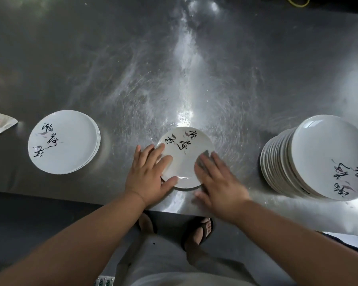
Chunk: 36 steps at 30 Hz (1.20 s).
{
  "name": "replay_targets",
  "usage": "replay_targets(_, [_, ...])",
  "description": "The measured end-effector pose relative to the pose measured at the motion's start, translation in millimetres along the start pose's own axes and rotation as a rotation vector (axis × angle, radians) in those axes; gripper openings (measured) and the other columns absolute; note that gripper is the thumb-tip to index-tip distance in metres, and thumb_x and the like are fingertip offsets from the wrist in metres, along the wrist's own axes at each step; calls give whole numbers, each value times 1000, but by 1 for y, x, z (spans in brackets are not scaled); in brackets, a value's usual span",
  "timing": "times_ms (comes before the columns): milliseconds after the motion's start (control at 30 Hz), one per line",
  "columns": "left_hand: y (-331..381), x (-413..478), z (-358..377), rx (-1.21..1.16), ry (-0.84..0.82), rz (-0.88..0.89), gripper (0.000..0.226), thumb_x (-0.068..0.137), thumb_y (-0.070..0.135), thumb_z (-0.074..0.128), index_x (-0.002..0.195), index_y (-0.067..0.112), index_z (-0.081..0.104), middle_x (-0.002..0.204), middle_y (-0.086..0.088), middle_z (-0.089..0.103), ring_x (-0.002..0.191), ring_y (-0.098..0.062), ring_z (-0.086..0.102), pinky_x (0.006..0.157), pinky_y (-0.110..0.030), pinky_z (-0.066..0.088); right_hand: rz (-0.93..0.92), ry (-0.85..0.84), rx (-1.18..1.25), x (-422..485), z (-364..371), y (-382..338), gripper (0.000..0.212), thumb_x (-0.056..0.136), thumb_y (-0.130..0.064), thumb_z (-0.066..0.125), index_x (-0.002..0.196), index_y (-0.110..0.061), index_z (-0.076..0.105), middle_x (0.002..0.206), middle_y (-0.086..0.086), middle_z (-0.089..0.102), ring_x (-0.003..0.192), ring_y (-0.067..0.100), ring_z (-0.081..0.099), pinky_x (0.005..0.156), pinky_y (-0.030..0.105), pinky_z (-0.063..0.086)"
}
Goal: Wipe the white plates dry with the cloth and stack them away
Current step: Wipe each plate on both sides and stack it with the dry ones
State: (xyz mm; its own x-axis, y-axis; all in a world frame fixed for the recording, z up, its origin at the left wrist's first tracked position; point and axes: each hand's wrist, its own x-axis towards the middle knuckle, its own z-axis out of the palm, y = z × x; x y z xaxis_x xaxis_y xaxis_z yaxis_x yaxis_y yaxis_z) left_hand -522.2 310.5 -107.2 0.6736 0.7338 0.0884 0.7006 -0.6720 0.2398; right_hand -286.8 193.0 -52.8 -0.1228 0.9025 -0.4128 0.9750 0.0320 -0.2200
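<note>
Steel, scuffed and swirl-scratched with a bright glare down its middle, forms the surface. A round white plate, glossy and brushed with black calligraphy, lies flat at the middle of the near edge. The left hand rests on the plate's left rim, fingers straight and spread, thumb along the near rim, gripping nothing. The right hand, motion-blurred, lies flat with fingers extended, pressing what looks like a small grey cloth against the plate's right rim. Toward the left edge sits a low stack of matching plates. Toward the right edge a far taller stack leans, its rims stepped. A crumpled packet lies at the left edge.
</note>
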Motion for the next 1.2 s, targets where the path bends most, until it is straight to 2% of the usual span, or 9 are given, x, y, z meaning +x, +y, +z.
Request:
replay_targets(167, [5, -1, -5, 3, 38, 22, 54, 95, 53, 55, 140, 23, 60, 153, -2, 49, 143, -37, 41, 125, -63, 15, 100, 22, -96, 47, -40, 39, 89, 95, -69, 10, 165, -15, 20, 175, 8, 5, 160, 36, -4, 129, 56, 6])
replay_targets(267, [4, 0, -4, -11, 79, 34, 43, 93, 46, 67, 129, 22, 68, 158, -3, 48, 147, -38, 40, 121, -66, 21, 156, 15, -21, 48, -40, 14, 93, 92, -72, 7, 166, -15, 7, 174, 8, -7, 159, 34, -14, 129, 56, 1])
replay_targets(500, [0, 0, 0, -88, 85, 44, 42, 94, 54, 64, 117, 20, 74, 150, -5, 57, 148, -36, 40, 126, -61, 15, -92, 9, -24, -8, 1, -23, 85, 98, -70, 29, 165, -18, 25, 174, 9, 11, 161, 34, 5, 129, 52, 10])
replay_targets(567, [0, 0, -1, -85, 88, 69, 42, 92, 51, 69, 121, 21, 74, 148, -8, 57, 147, -37, 41, 126, -60, 16, -12, 62, -23, 8, -11, -2, 81, 100, -66, 29, 164, -17, 26, 173, 9, 14, 161, 34, 8, 130, 51, 9])
replay_targets(700, [1, 1, -7, -64, 62, 90, 44, 92, 44, 72, 133, 28, 69, 149, -8, 55, 149, -35, 38, 126, -60, 17, 194, 46, 53, 35, -26, -6, 86, 97, -68, 18, 166, -17, 6, 173, 8, -10, 159, 31, -16, 130, 51, -3])
replay_targets(867, [0, 0, -5, -124, 87, 79, 34, 89, 35, 76, 120, 23, 77, 142, -8, 60, 145, -34, 43, 126, -55, 22, -93, -11, 101, 9, 1, -54, 88, 98, -70, 32, 168, -22, 10, 175, 3, -9, 161, 25, -11, 128, 44, -10])
replay_targets(1033, [0, 1, -7, -76, 26, 108, 47, 87, 47, 72, 132, 33, 70, 145, -5, 56, 144, -33, 43, 123, -57, 25, 21, 143, 44, 20, -7, -4, 74, 100, -55, 47, 163, -21, 28, 171, 4, 19, 160, 29, 12, 129, 54, 16])
replay_targets(1133, [0, 1, -9, -57, 4, 106, 50, 89, 50, 68, 136, 35, 67, 149, -4, 53, 148, -31, 38, 122, -58, 26, 148, 175, 78, 26, -15, 1, 73, 101, -50, 51, 163, -19, 27, 171, 3, 16, 160, 29, 4, 129, 53, 14])
replay_targets(1200, [0, 1, -11, -60, -16, 104, 52, 89, 52, 67, 137, 35, 66, 151, -3, 51, 151, -31, 35, 122, -58, 26, 73, 142, 91, 21, -12, -9, 75, 99, -52, 53, 163, -20, 28, 172, 2, 15, 161, 31, 5, 130, 52, 12])
